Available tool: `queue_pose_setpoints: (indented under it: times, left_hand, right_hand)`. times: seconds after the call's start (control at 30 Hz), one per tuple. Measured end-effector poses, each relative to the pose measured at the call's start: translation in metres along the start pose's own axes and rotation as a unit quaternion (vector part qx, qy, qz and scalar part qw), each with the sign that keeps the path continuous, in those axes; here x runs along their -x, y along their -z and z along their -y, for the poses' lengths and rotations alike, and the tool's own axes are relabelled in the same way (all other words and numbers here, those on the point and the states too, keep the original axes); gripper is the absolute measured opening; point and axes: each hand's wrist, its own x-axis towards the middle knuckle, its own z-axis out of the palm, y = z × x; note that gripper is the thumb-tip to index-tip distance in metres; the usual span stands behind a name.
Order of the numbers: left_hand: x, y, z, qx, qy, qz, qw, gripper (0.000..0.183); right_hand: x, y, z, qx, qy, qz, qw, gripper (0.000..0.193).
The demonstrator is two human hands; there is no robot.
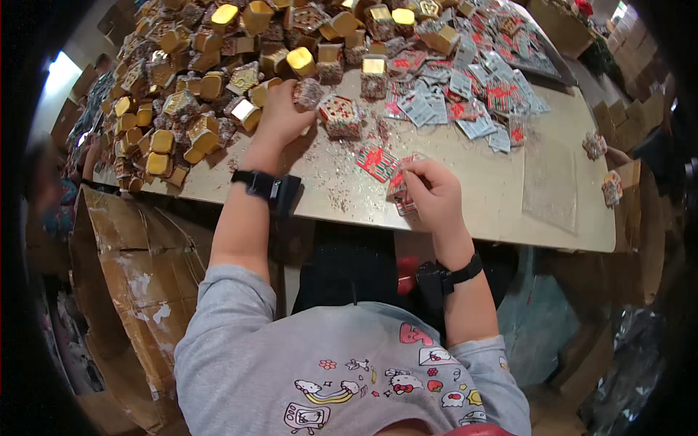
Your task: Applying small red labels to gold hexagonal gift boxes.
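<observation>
Glittery ornament (pixel 308 94) sits in the fingers of my left hand (pixel 282 116), above the table (pixel 487 203) and at the near edge of the big heap; my fingers close around its side, though most of their far side is hidden from me. Just to the right of it stands a hexagonal ornament (pixel 340 116), its patterned face turned up, with red dots on it and glitter on its sides; I cannot tell whether the 2 ornaments touch.

My right hand (pixel 438 192) is nearer to me, thumb and fingertips pressed together, pinching a red printed card (pixel 398 190) near its upper end; a red-and-green card (pixel 377 163) lies just beside it, to the left. Loose glitter (pixel 340 198) is scattered over the tabletop between my 2 hands.

Beyond my left hand spreads the heap of ornaments (pixel 211 86), many with shiny gold bases up; to its right lies a pile of cards (pixel 480 102), some showing red sides, others pale ones; a clear plastic sheet (pixel 550 185) lies flat toward the right end of the table. I wear 1 black band on each wrist; a cardboard box (pixel 138 283) stands to my left, below the table edge.
</observation>
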Motion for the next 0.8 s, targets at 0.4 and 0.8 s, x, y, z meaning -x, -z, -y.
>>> queue_pose_setpoints:
  times: [0.4, 0.8]
  left_hand:
    - [0.112, -0.02, -0.045, 0.165, -0.224, -0.119, 0.953, 0.067]
    - [0.115, -0.023, -0.048, 0.212, -0.276, -0.063, 0.935, 0.07]
  right_hand:
    - [-0.002, -0.002, 0.004, 0.079, 0.101, 0.043, 0.991, 0.006]
    - [0.0, -0.008, 0.005, 0.112, 0.134, 0.068, 0.982, 0.007]
